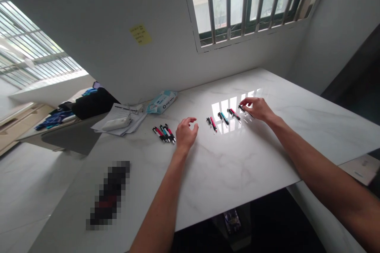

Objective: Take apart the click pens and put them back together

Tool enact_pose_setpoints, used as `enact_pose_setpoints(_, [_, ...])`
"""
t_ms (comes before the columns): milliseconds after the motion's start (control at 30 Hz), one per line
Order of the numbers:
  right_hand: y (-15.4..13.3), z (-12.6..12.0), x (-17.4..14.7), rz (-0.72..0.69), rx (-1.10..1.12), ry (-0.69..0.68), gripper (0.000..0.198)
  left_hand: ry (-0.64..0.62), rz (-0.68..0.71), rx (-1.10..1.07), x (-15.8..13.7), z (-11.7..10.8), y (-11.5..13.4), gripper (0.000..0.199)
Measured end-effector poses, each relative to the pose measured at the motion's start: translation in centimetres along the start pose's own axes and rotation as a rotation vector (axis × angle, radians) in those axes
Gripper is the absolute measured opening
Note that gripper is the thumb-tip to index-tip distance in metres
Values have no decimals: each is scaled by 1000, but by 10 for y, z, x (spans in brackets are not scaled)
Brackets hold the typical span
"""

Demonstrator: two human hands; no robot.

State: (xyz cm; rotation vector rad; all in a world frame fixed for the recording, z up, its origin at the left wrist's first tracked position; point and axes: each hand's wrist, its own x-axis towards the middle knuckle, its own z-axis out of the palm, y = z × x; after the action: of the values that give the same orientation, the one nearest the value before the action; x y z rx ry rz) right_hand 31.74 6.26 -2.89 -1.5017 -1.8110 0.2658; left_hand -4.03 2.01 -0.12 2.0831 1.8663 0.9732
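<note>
My left hand [186, 133] hovers over the white marble-patterned table, fingers curved and apart, with nothing in them. Just left of it lies a bunch of assembled pens [164, 133] in red, teal and black. To its right are small groups of pen parts: one with a red barrel [213, 123], one with a teal barrel [224, 118] and one with a pinkish-red barrel [235, 114]. Farther right, my right hand [257, 108] pinches at a black pen part [241, 108] by the table surface. Other thin parts beneath that hand are partly hidden.
A pack of wipes [162, 102] lies by the wall, beside papers [118, 115] with a white device [116, 123] on them. At front left is a pixelated dark object [110, 195]. A yellow note [140, 34] hangs on the wall, left of the barred window [243, 4].
</note>
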Motion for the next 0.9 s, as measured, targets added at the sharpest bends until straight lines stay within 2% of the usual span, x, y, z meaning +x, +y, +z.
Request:
enact_pose_setpoints(133, [-2,2,-1,-6,37,4,19,107,-188,293,16,-28,-29,35])
enact_pose_setpoints(267, [-3,4,-1,-10,60,-5,20,75,-339,489,9,-47,-48,49])
enact_pose_setpoints(400, [-3,7,0,-25,96,-14,20,28,-300,558,-7,-45,-55,52])
enact_pose_setpoints(600, [-7,9,-1,-38,134,-27,20,49,-215,590,-11,-35,-53,46])
enact_pose_setpoints(733, [-7,9,-1,-39,142,-38,20,46,-259,574,-10,-36,-56,41])
enact_pose_setpoints(900, [-8,12,-1,-46,155,-53,19,74,-290,543,-8,-40,-65,46])
